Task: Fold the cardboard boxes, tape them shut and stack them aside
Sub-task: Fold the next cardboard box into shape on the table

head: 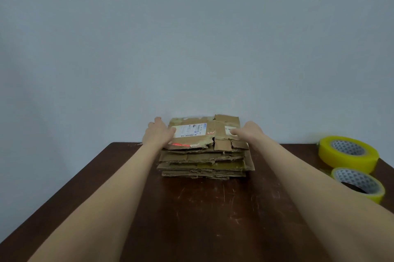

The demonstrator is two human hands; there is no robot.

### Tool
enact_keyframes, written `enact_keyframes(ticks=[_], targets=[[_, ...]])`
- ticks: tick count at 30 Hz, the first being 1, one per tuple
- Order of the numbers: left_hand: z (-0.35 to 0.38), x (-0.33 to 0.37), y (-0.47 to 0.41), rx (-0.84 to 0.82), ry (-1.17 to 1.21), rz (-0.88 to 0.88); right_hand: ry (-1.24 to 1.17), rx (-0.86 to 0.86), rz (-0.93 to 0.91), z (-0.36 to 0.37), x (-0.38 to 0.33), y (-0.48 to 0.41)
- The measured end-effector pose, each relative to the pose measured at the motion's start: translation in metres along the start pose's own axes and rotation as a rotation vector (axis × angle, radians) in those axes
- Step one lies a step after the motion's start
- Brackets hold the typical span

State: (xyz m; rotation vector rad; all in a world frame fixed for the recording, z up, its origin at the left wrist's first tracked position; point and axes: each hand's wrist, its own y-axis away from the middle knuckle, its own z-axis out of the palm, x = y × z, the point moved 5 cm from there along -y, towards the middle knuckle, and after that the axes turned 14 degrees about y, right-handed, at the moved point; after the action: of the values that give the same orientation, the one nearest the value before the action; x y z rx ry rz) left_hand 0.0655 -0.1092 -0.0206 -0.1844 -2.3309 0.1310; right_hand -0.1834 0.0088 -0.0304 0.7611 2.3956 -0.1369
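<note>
At frame centre our left hand and right hand rest on the top flattened box of the pile on the table, likely to lift it. Whether the fingers lie flat or pinch, we cannot tell. A tape roll waits at right for sealing.

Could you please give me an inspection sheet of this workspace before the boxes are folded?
Surface: dark wooden table, scratched.
Job's things: stack of flattened cardboard boxes at the far edge, shipping label on top; far tape roll and near tape roll, both yellow, on the right, apart from the stack.
Clutter: nothing seen.
Hands: left hand at the stack's left edge, right hand on its top right; whether either grips cannot be told.
Cables: nothing seen.
Surroundings: plain pale wall.
</note>
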Motion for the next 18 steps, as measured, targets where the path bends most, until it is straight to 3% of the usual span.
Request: enact_keyframes(ticks=[8, 14, 18], targets=[[0.035, -0.009, -0.026, -0.166, 0.091, -0.112, 0.049, -0.06, 0.016, 0.016, 0.001, -0.032], [0.018, -0.005, -0.024, 0.008, 0.216, -0.062, -0.102, -0.023, 0.046, 0.01, -0.002, -0.02], [-0.006, 0.003, -0.014, 0.107, 0.462, -0.041, -0.241, 0.04, 0.036, -0.008, -0.011, -0.006]])
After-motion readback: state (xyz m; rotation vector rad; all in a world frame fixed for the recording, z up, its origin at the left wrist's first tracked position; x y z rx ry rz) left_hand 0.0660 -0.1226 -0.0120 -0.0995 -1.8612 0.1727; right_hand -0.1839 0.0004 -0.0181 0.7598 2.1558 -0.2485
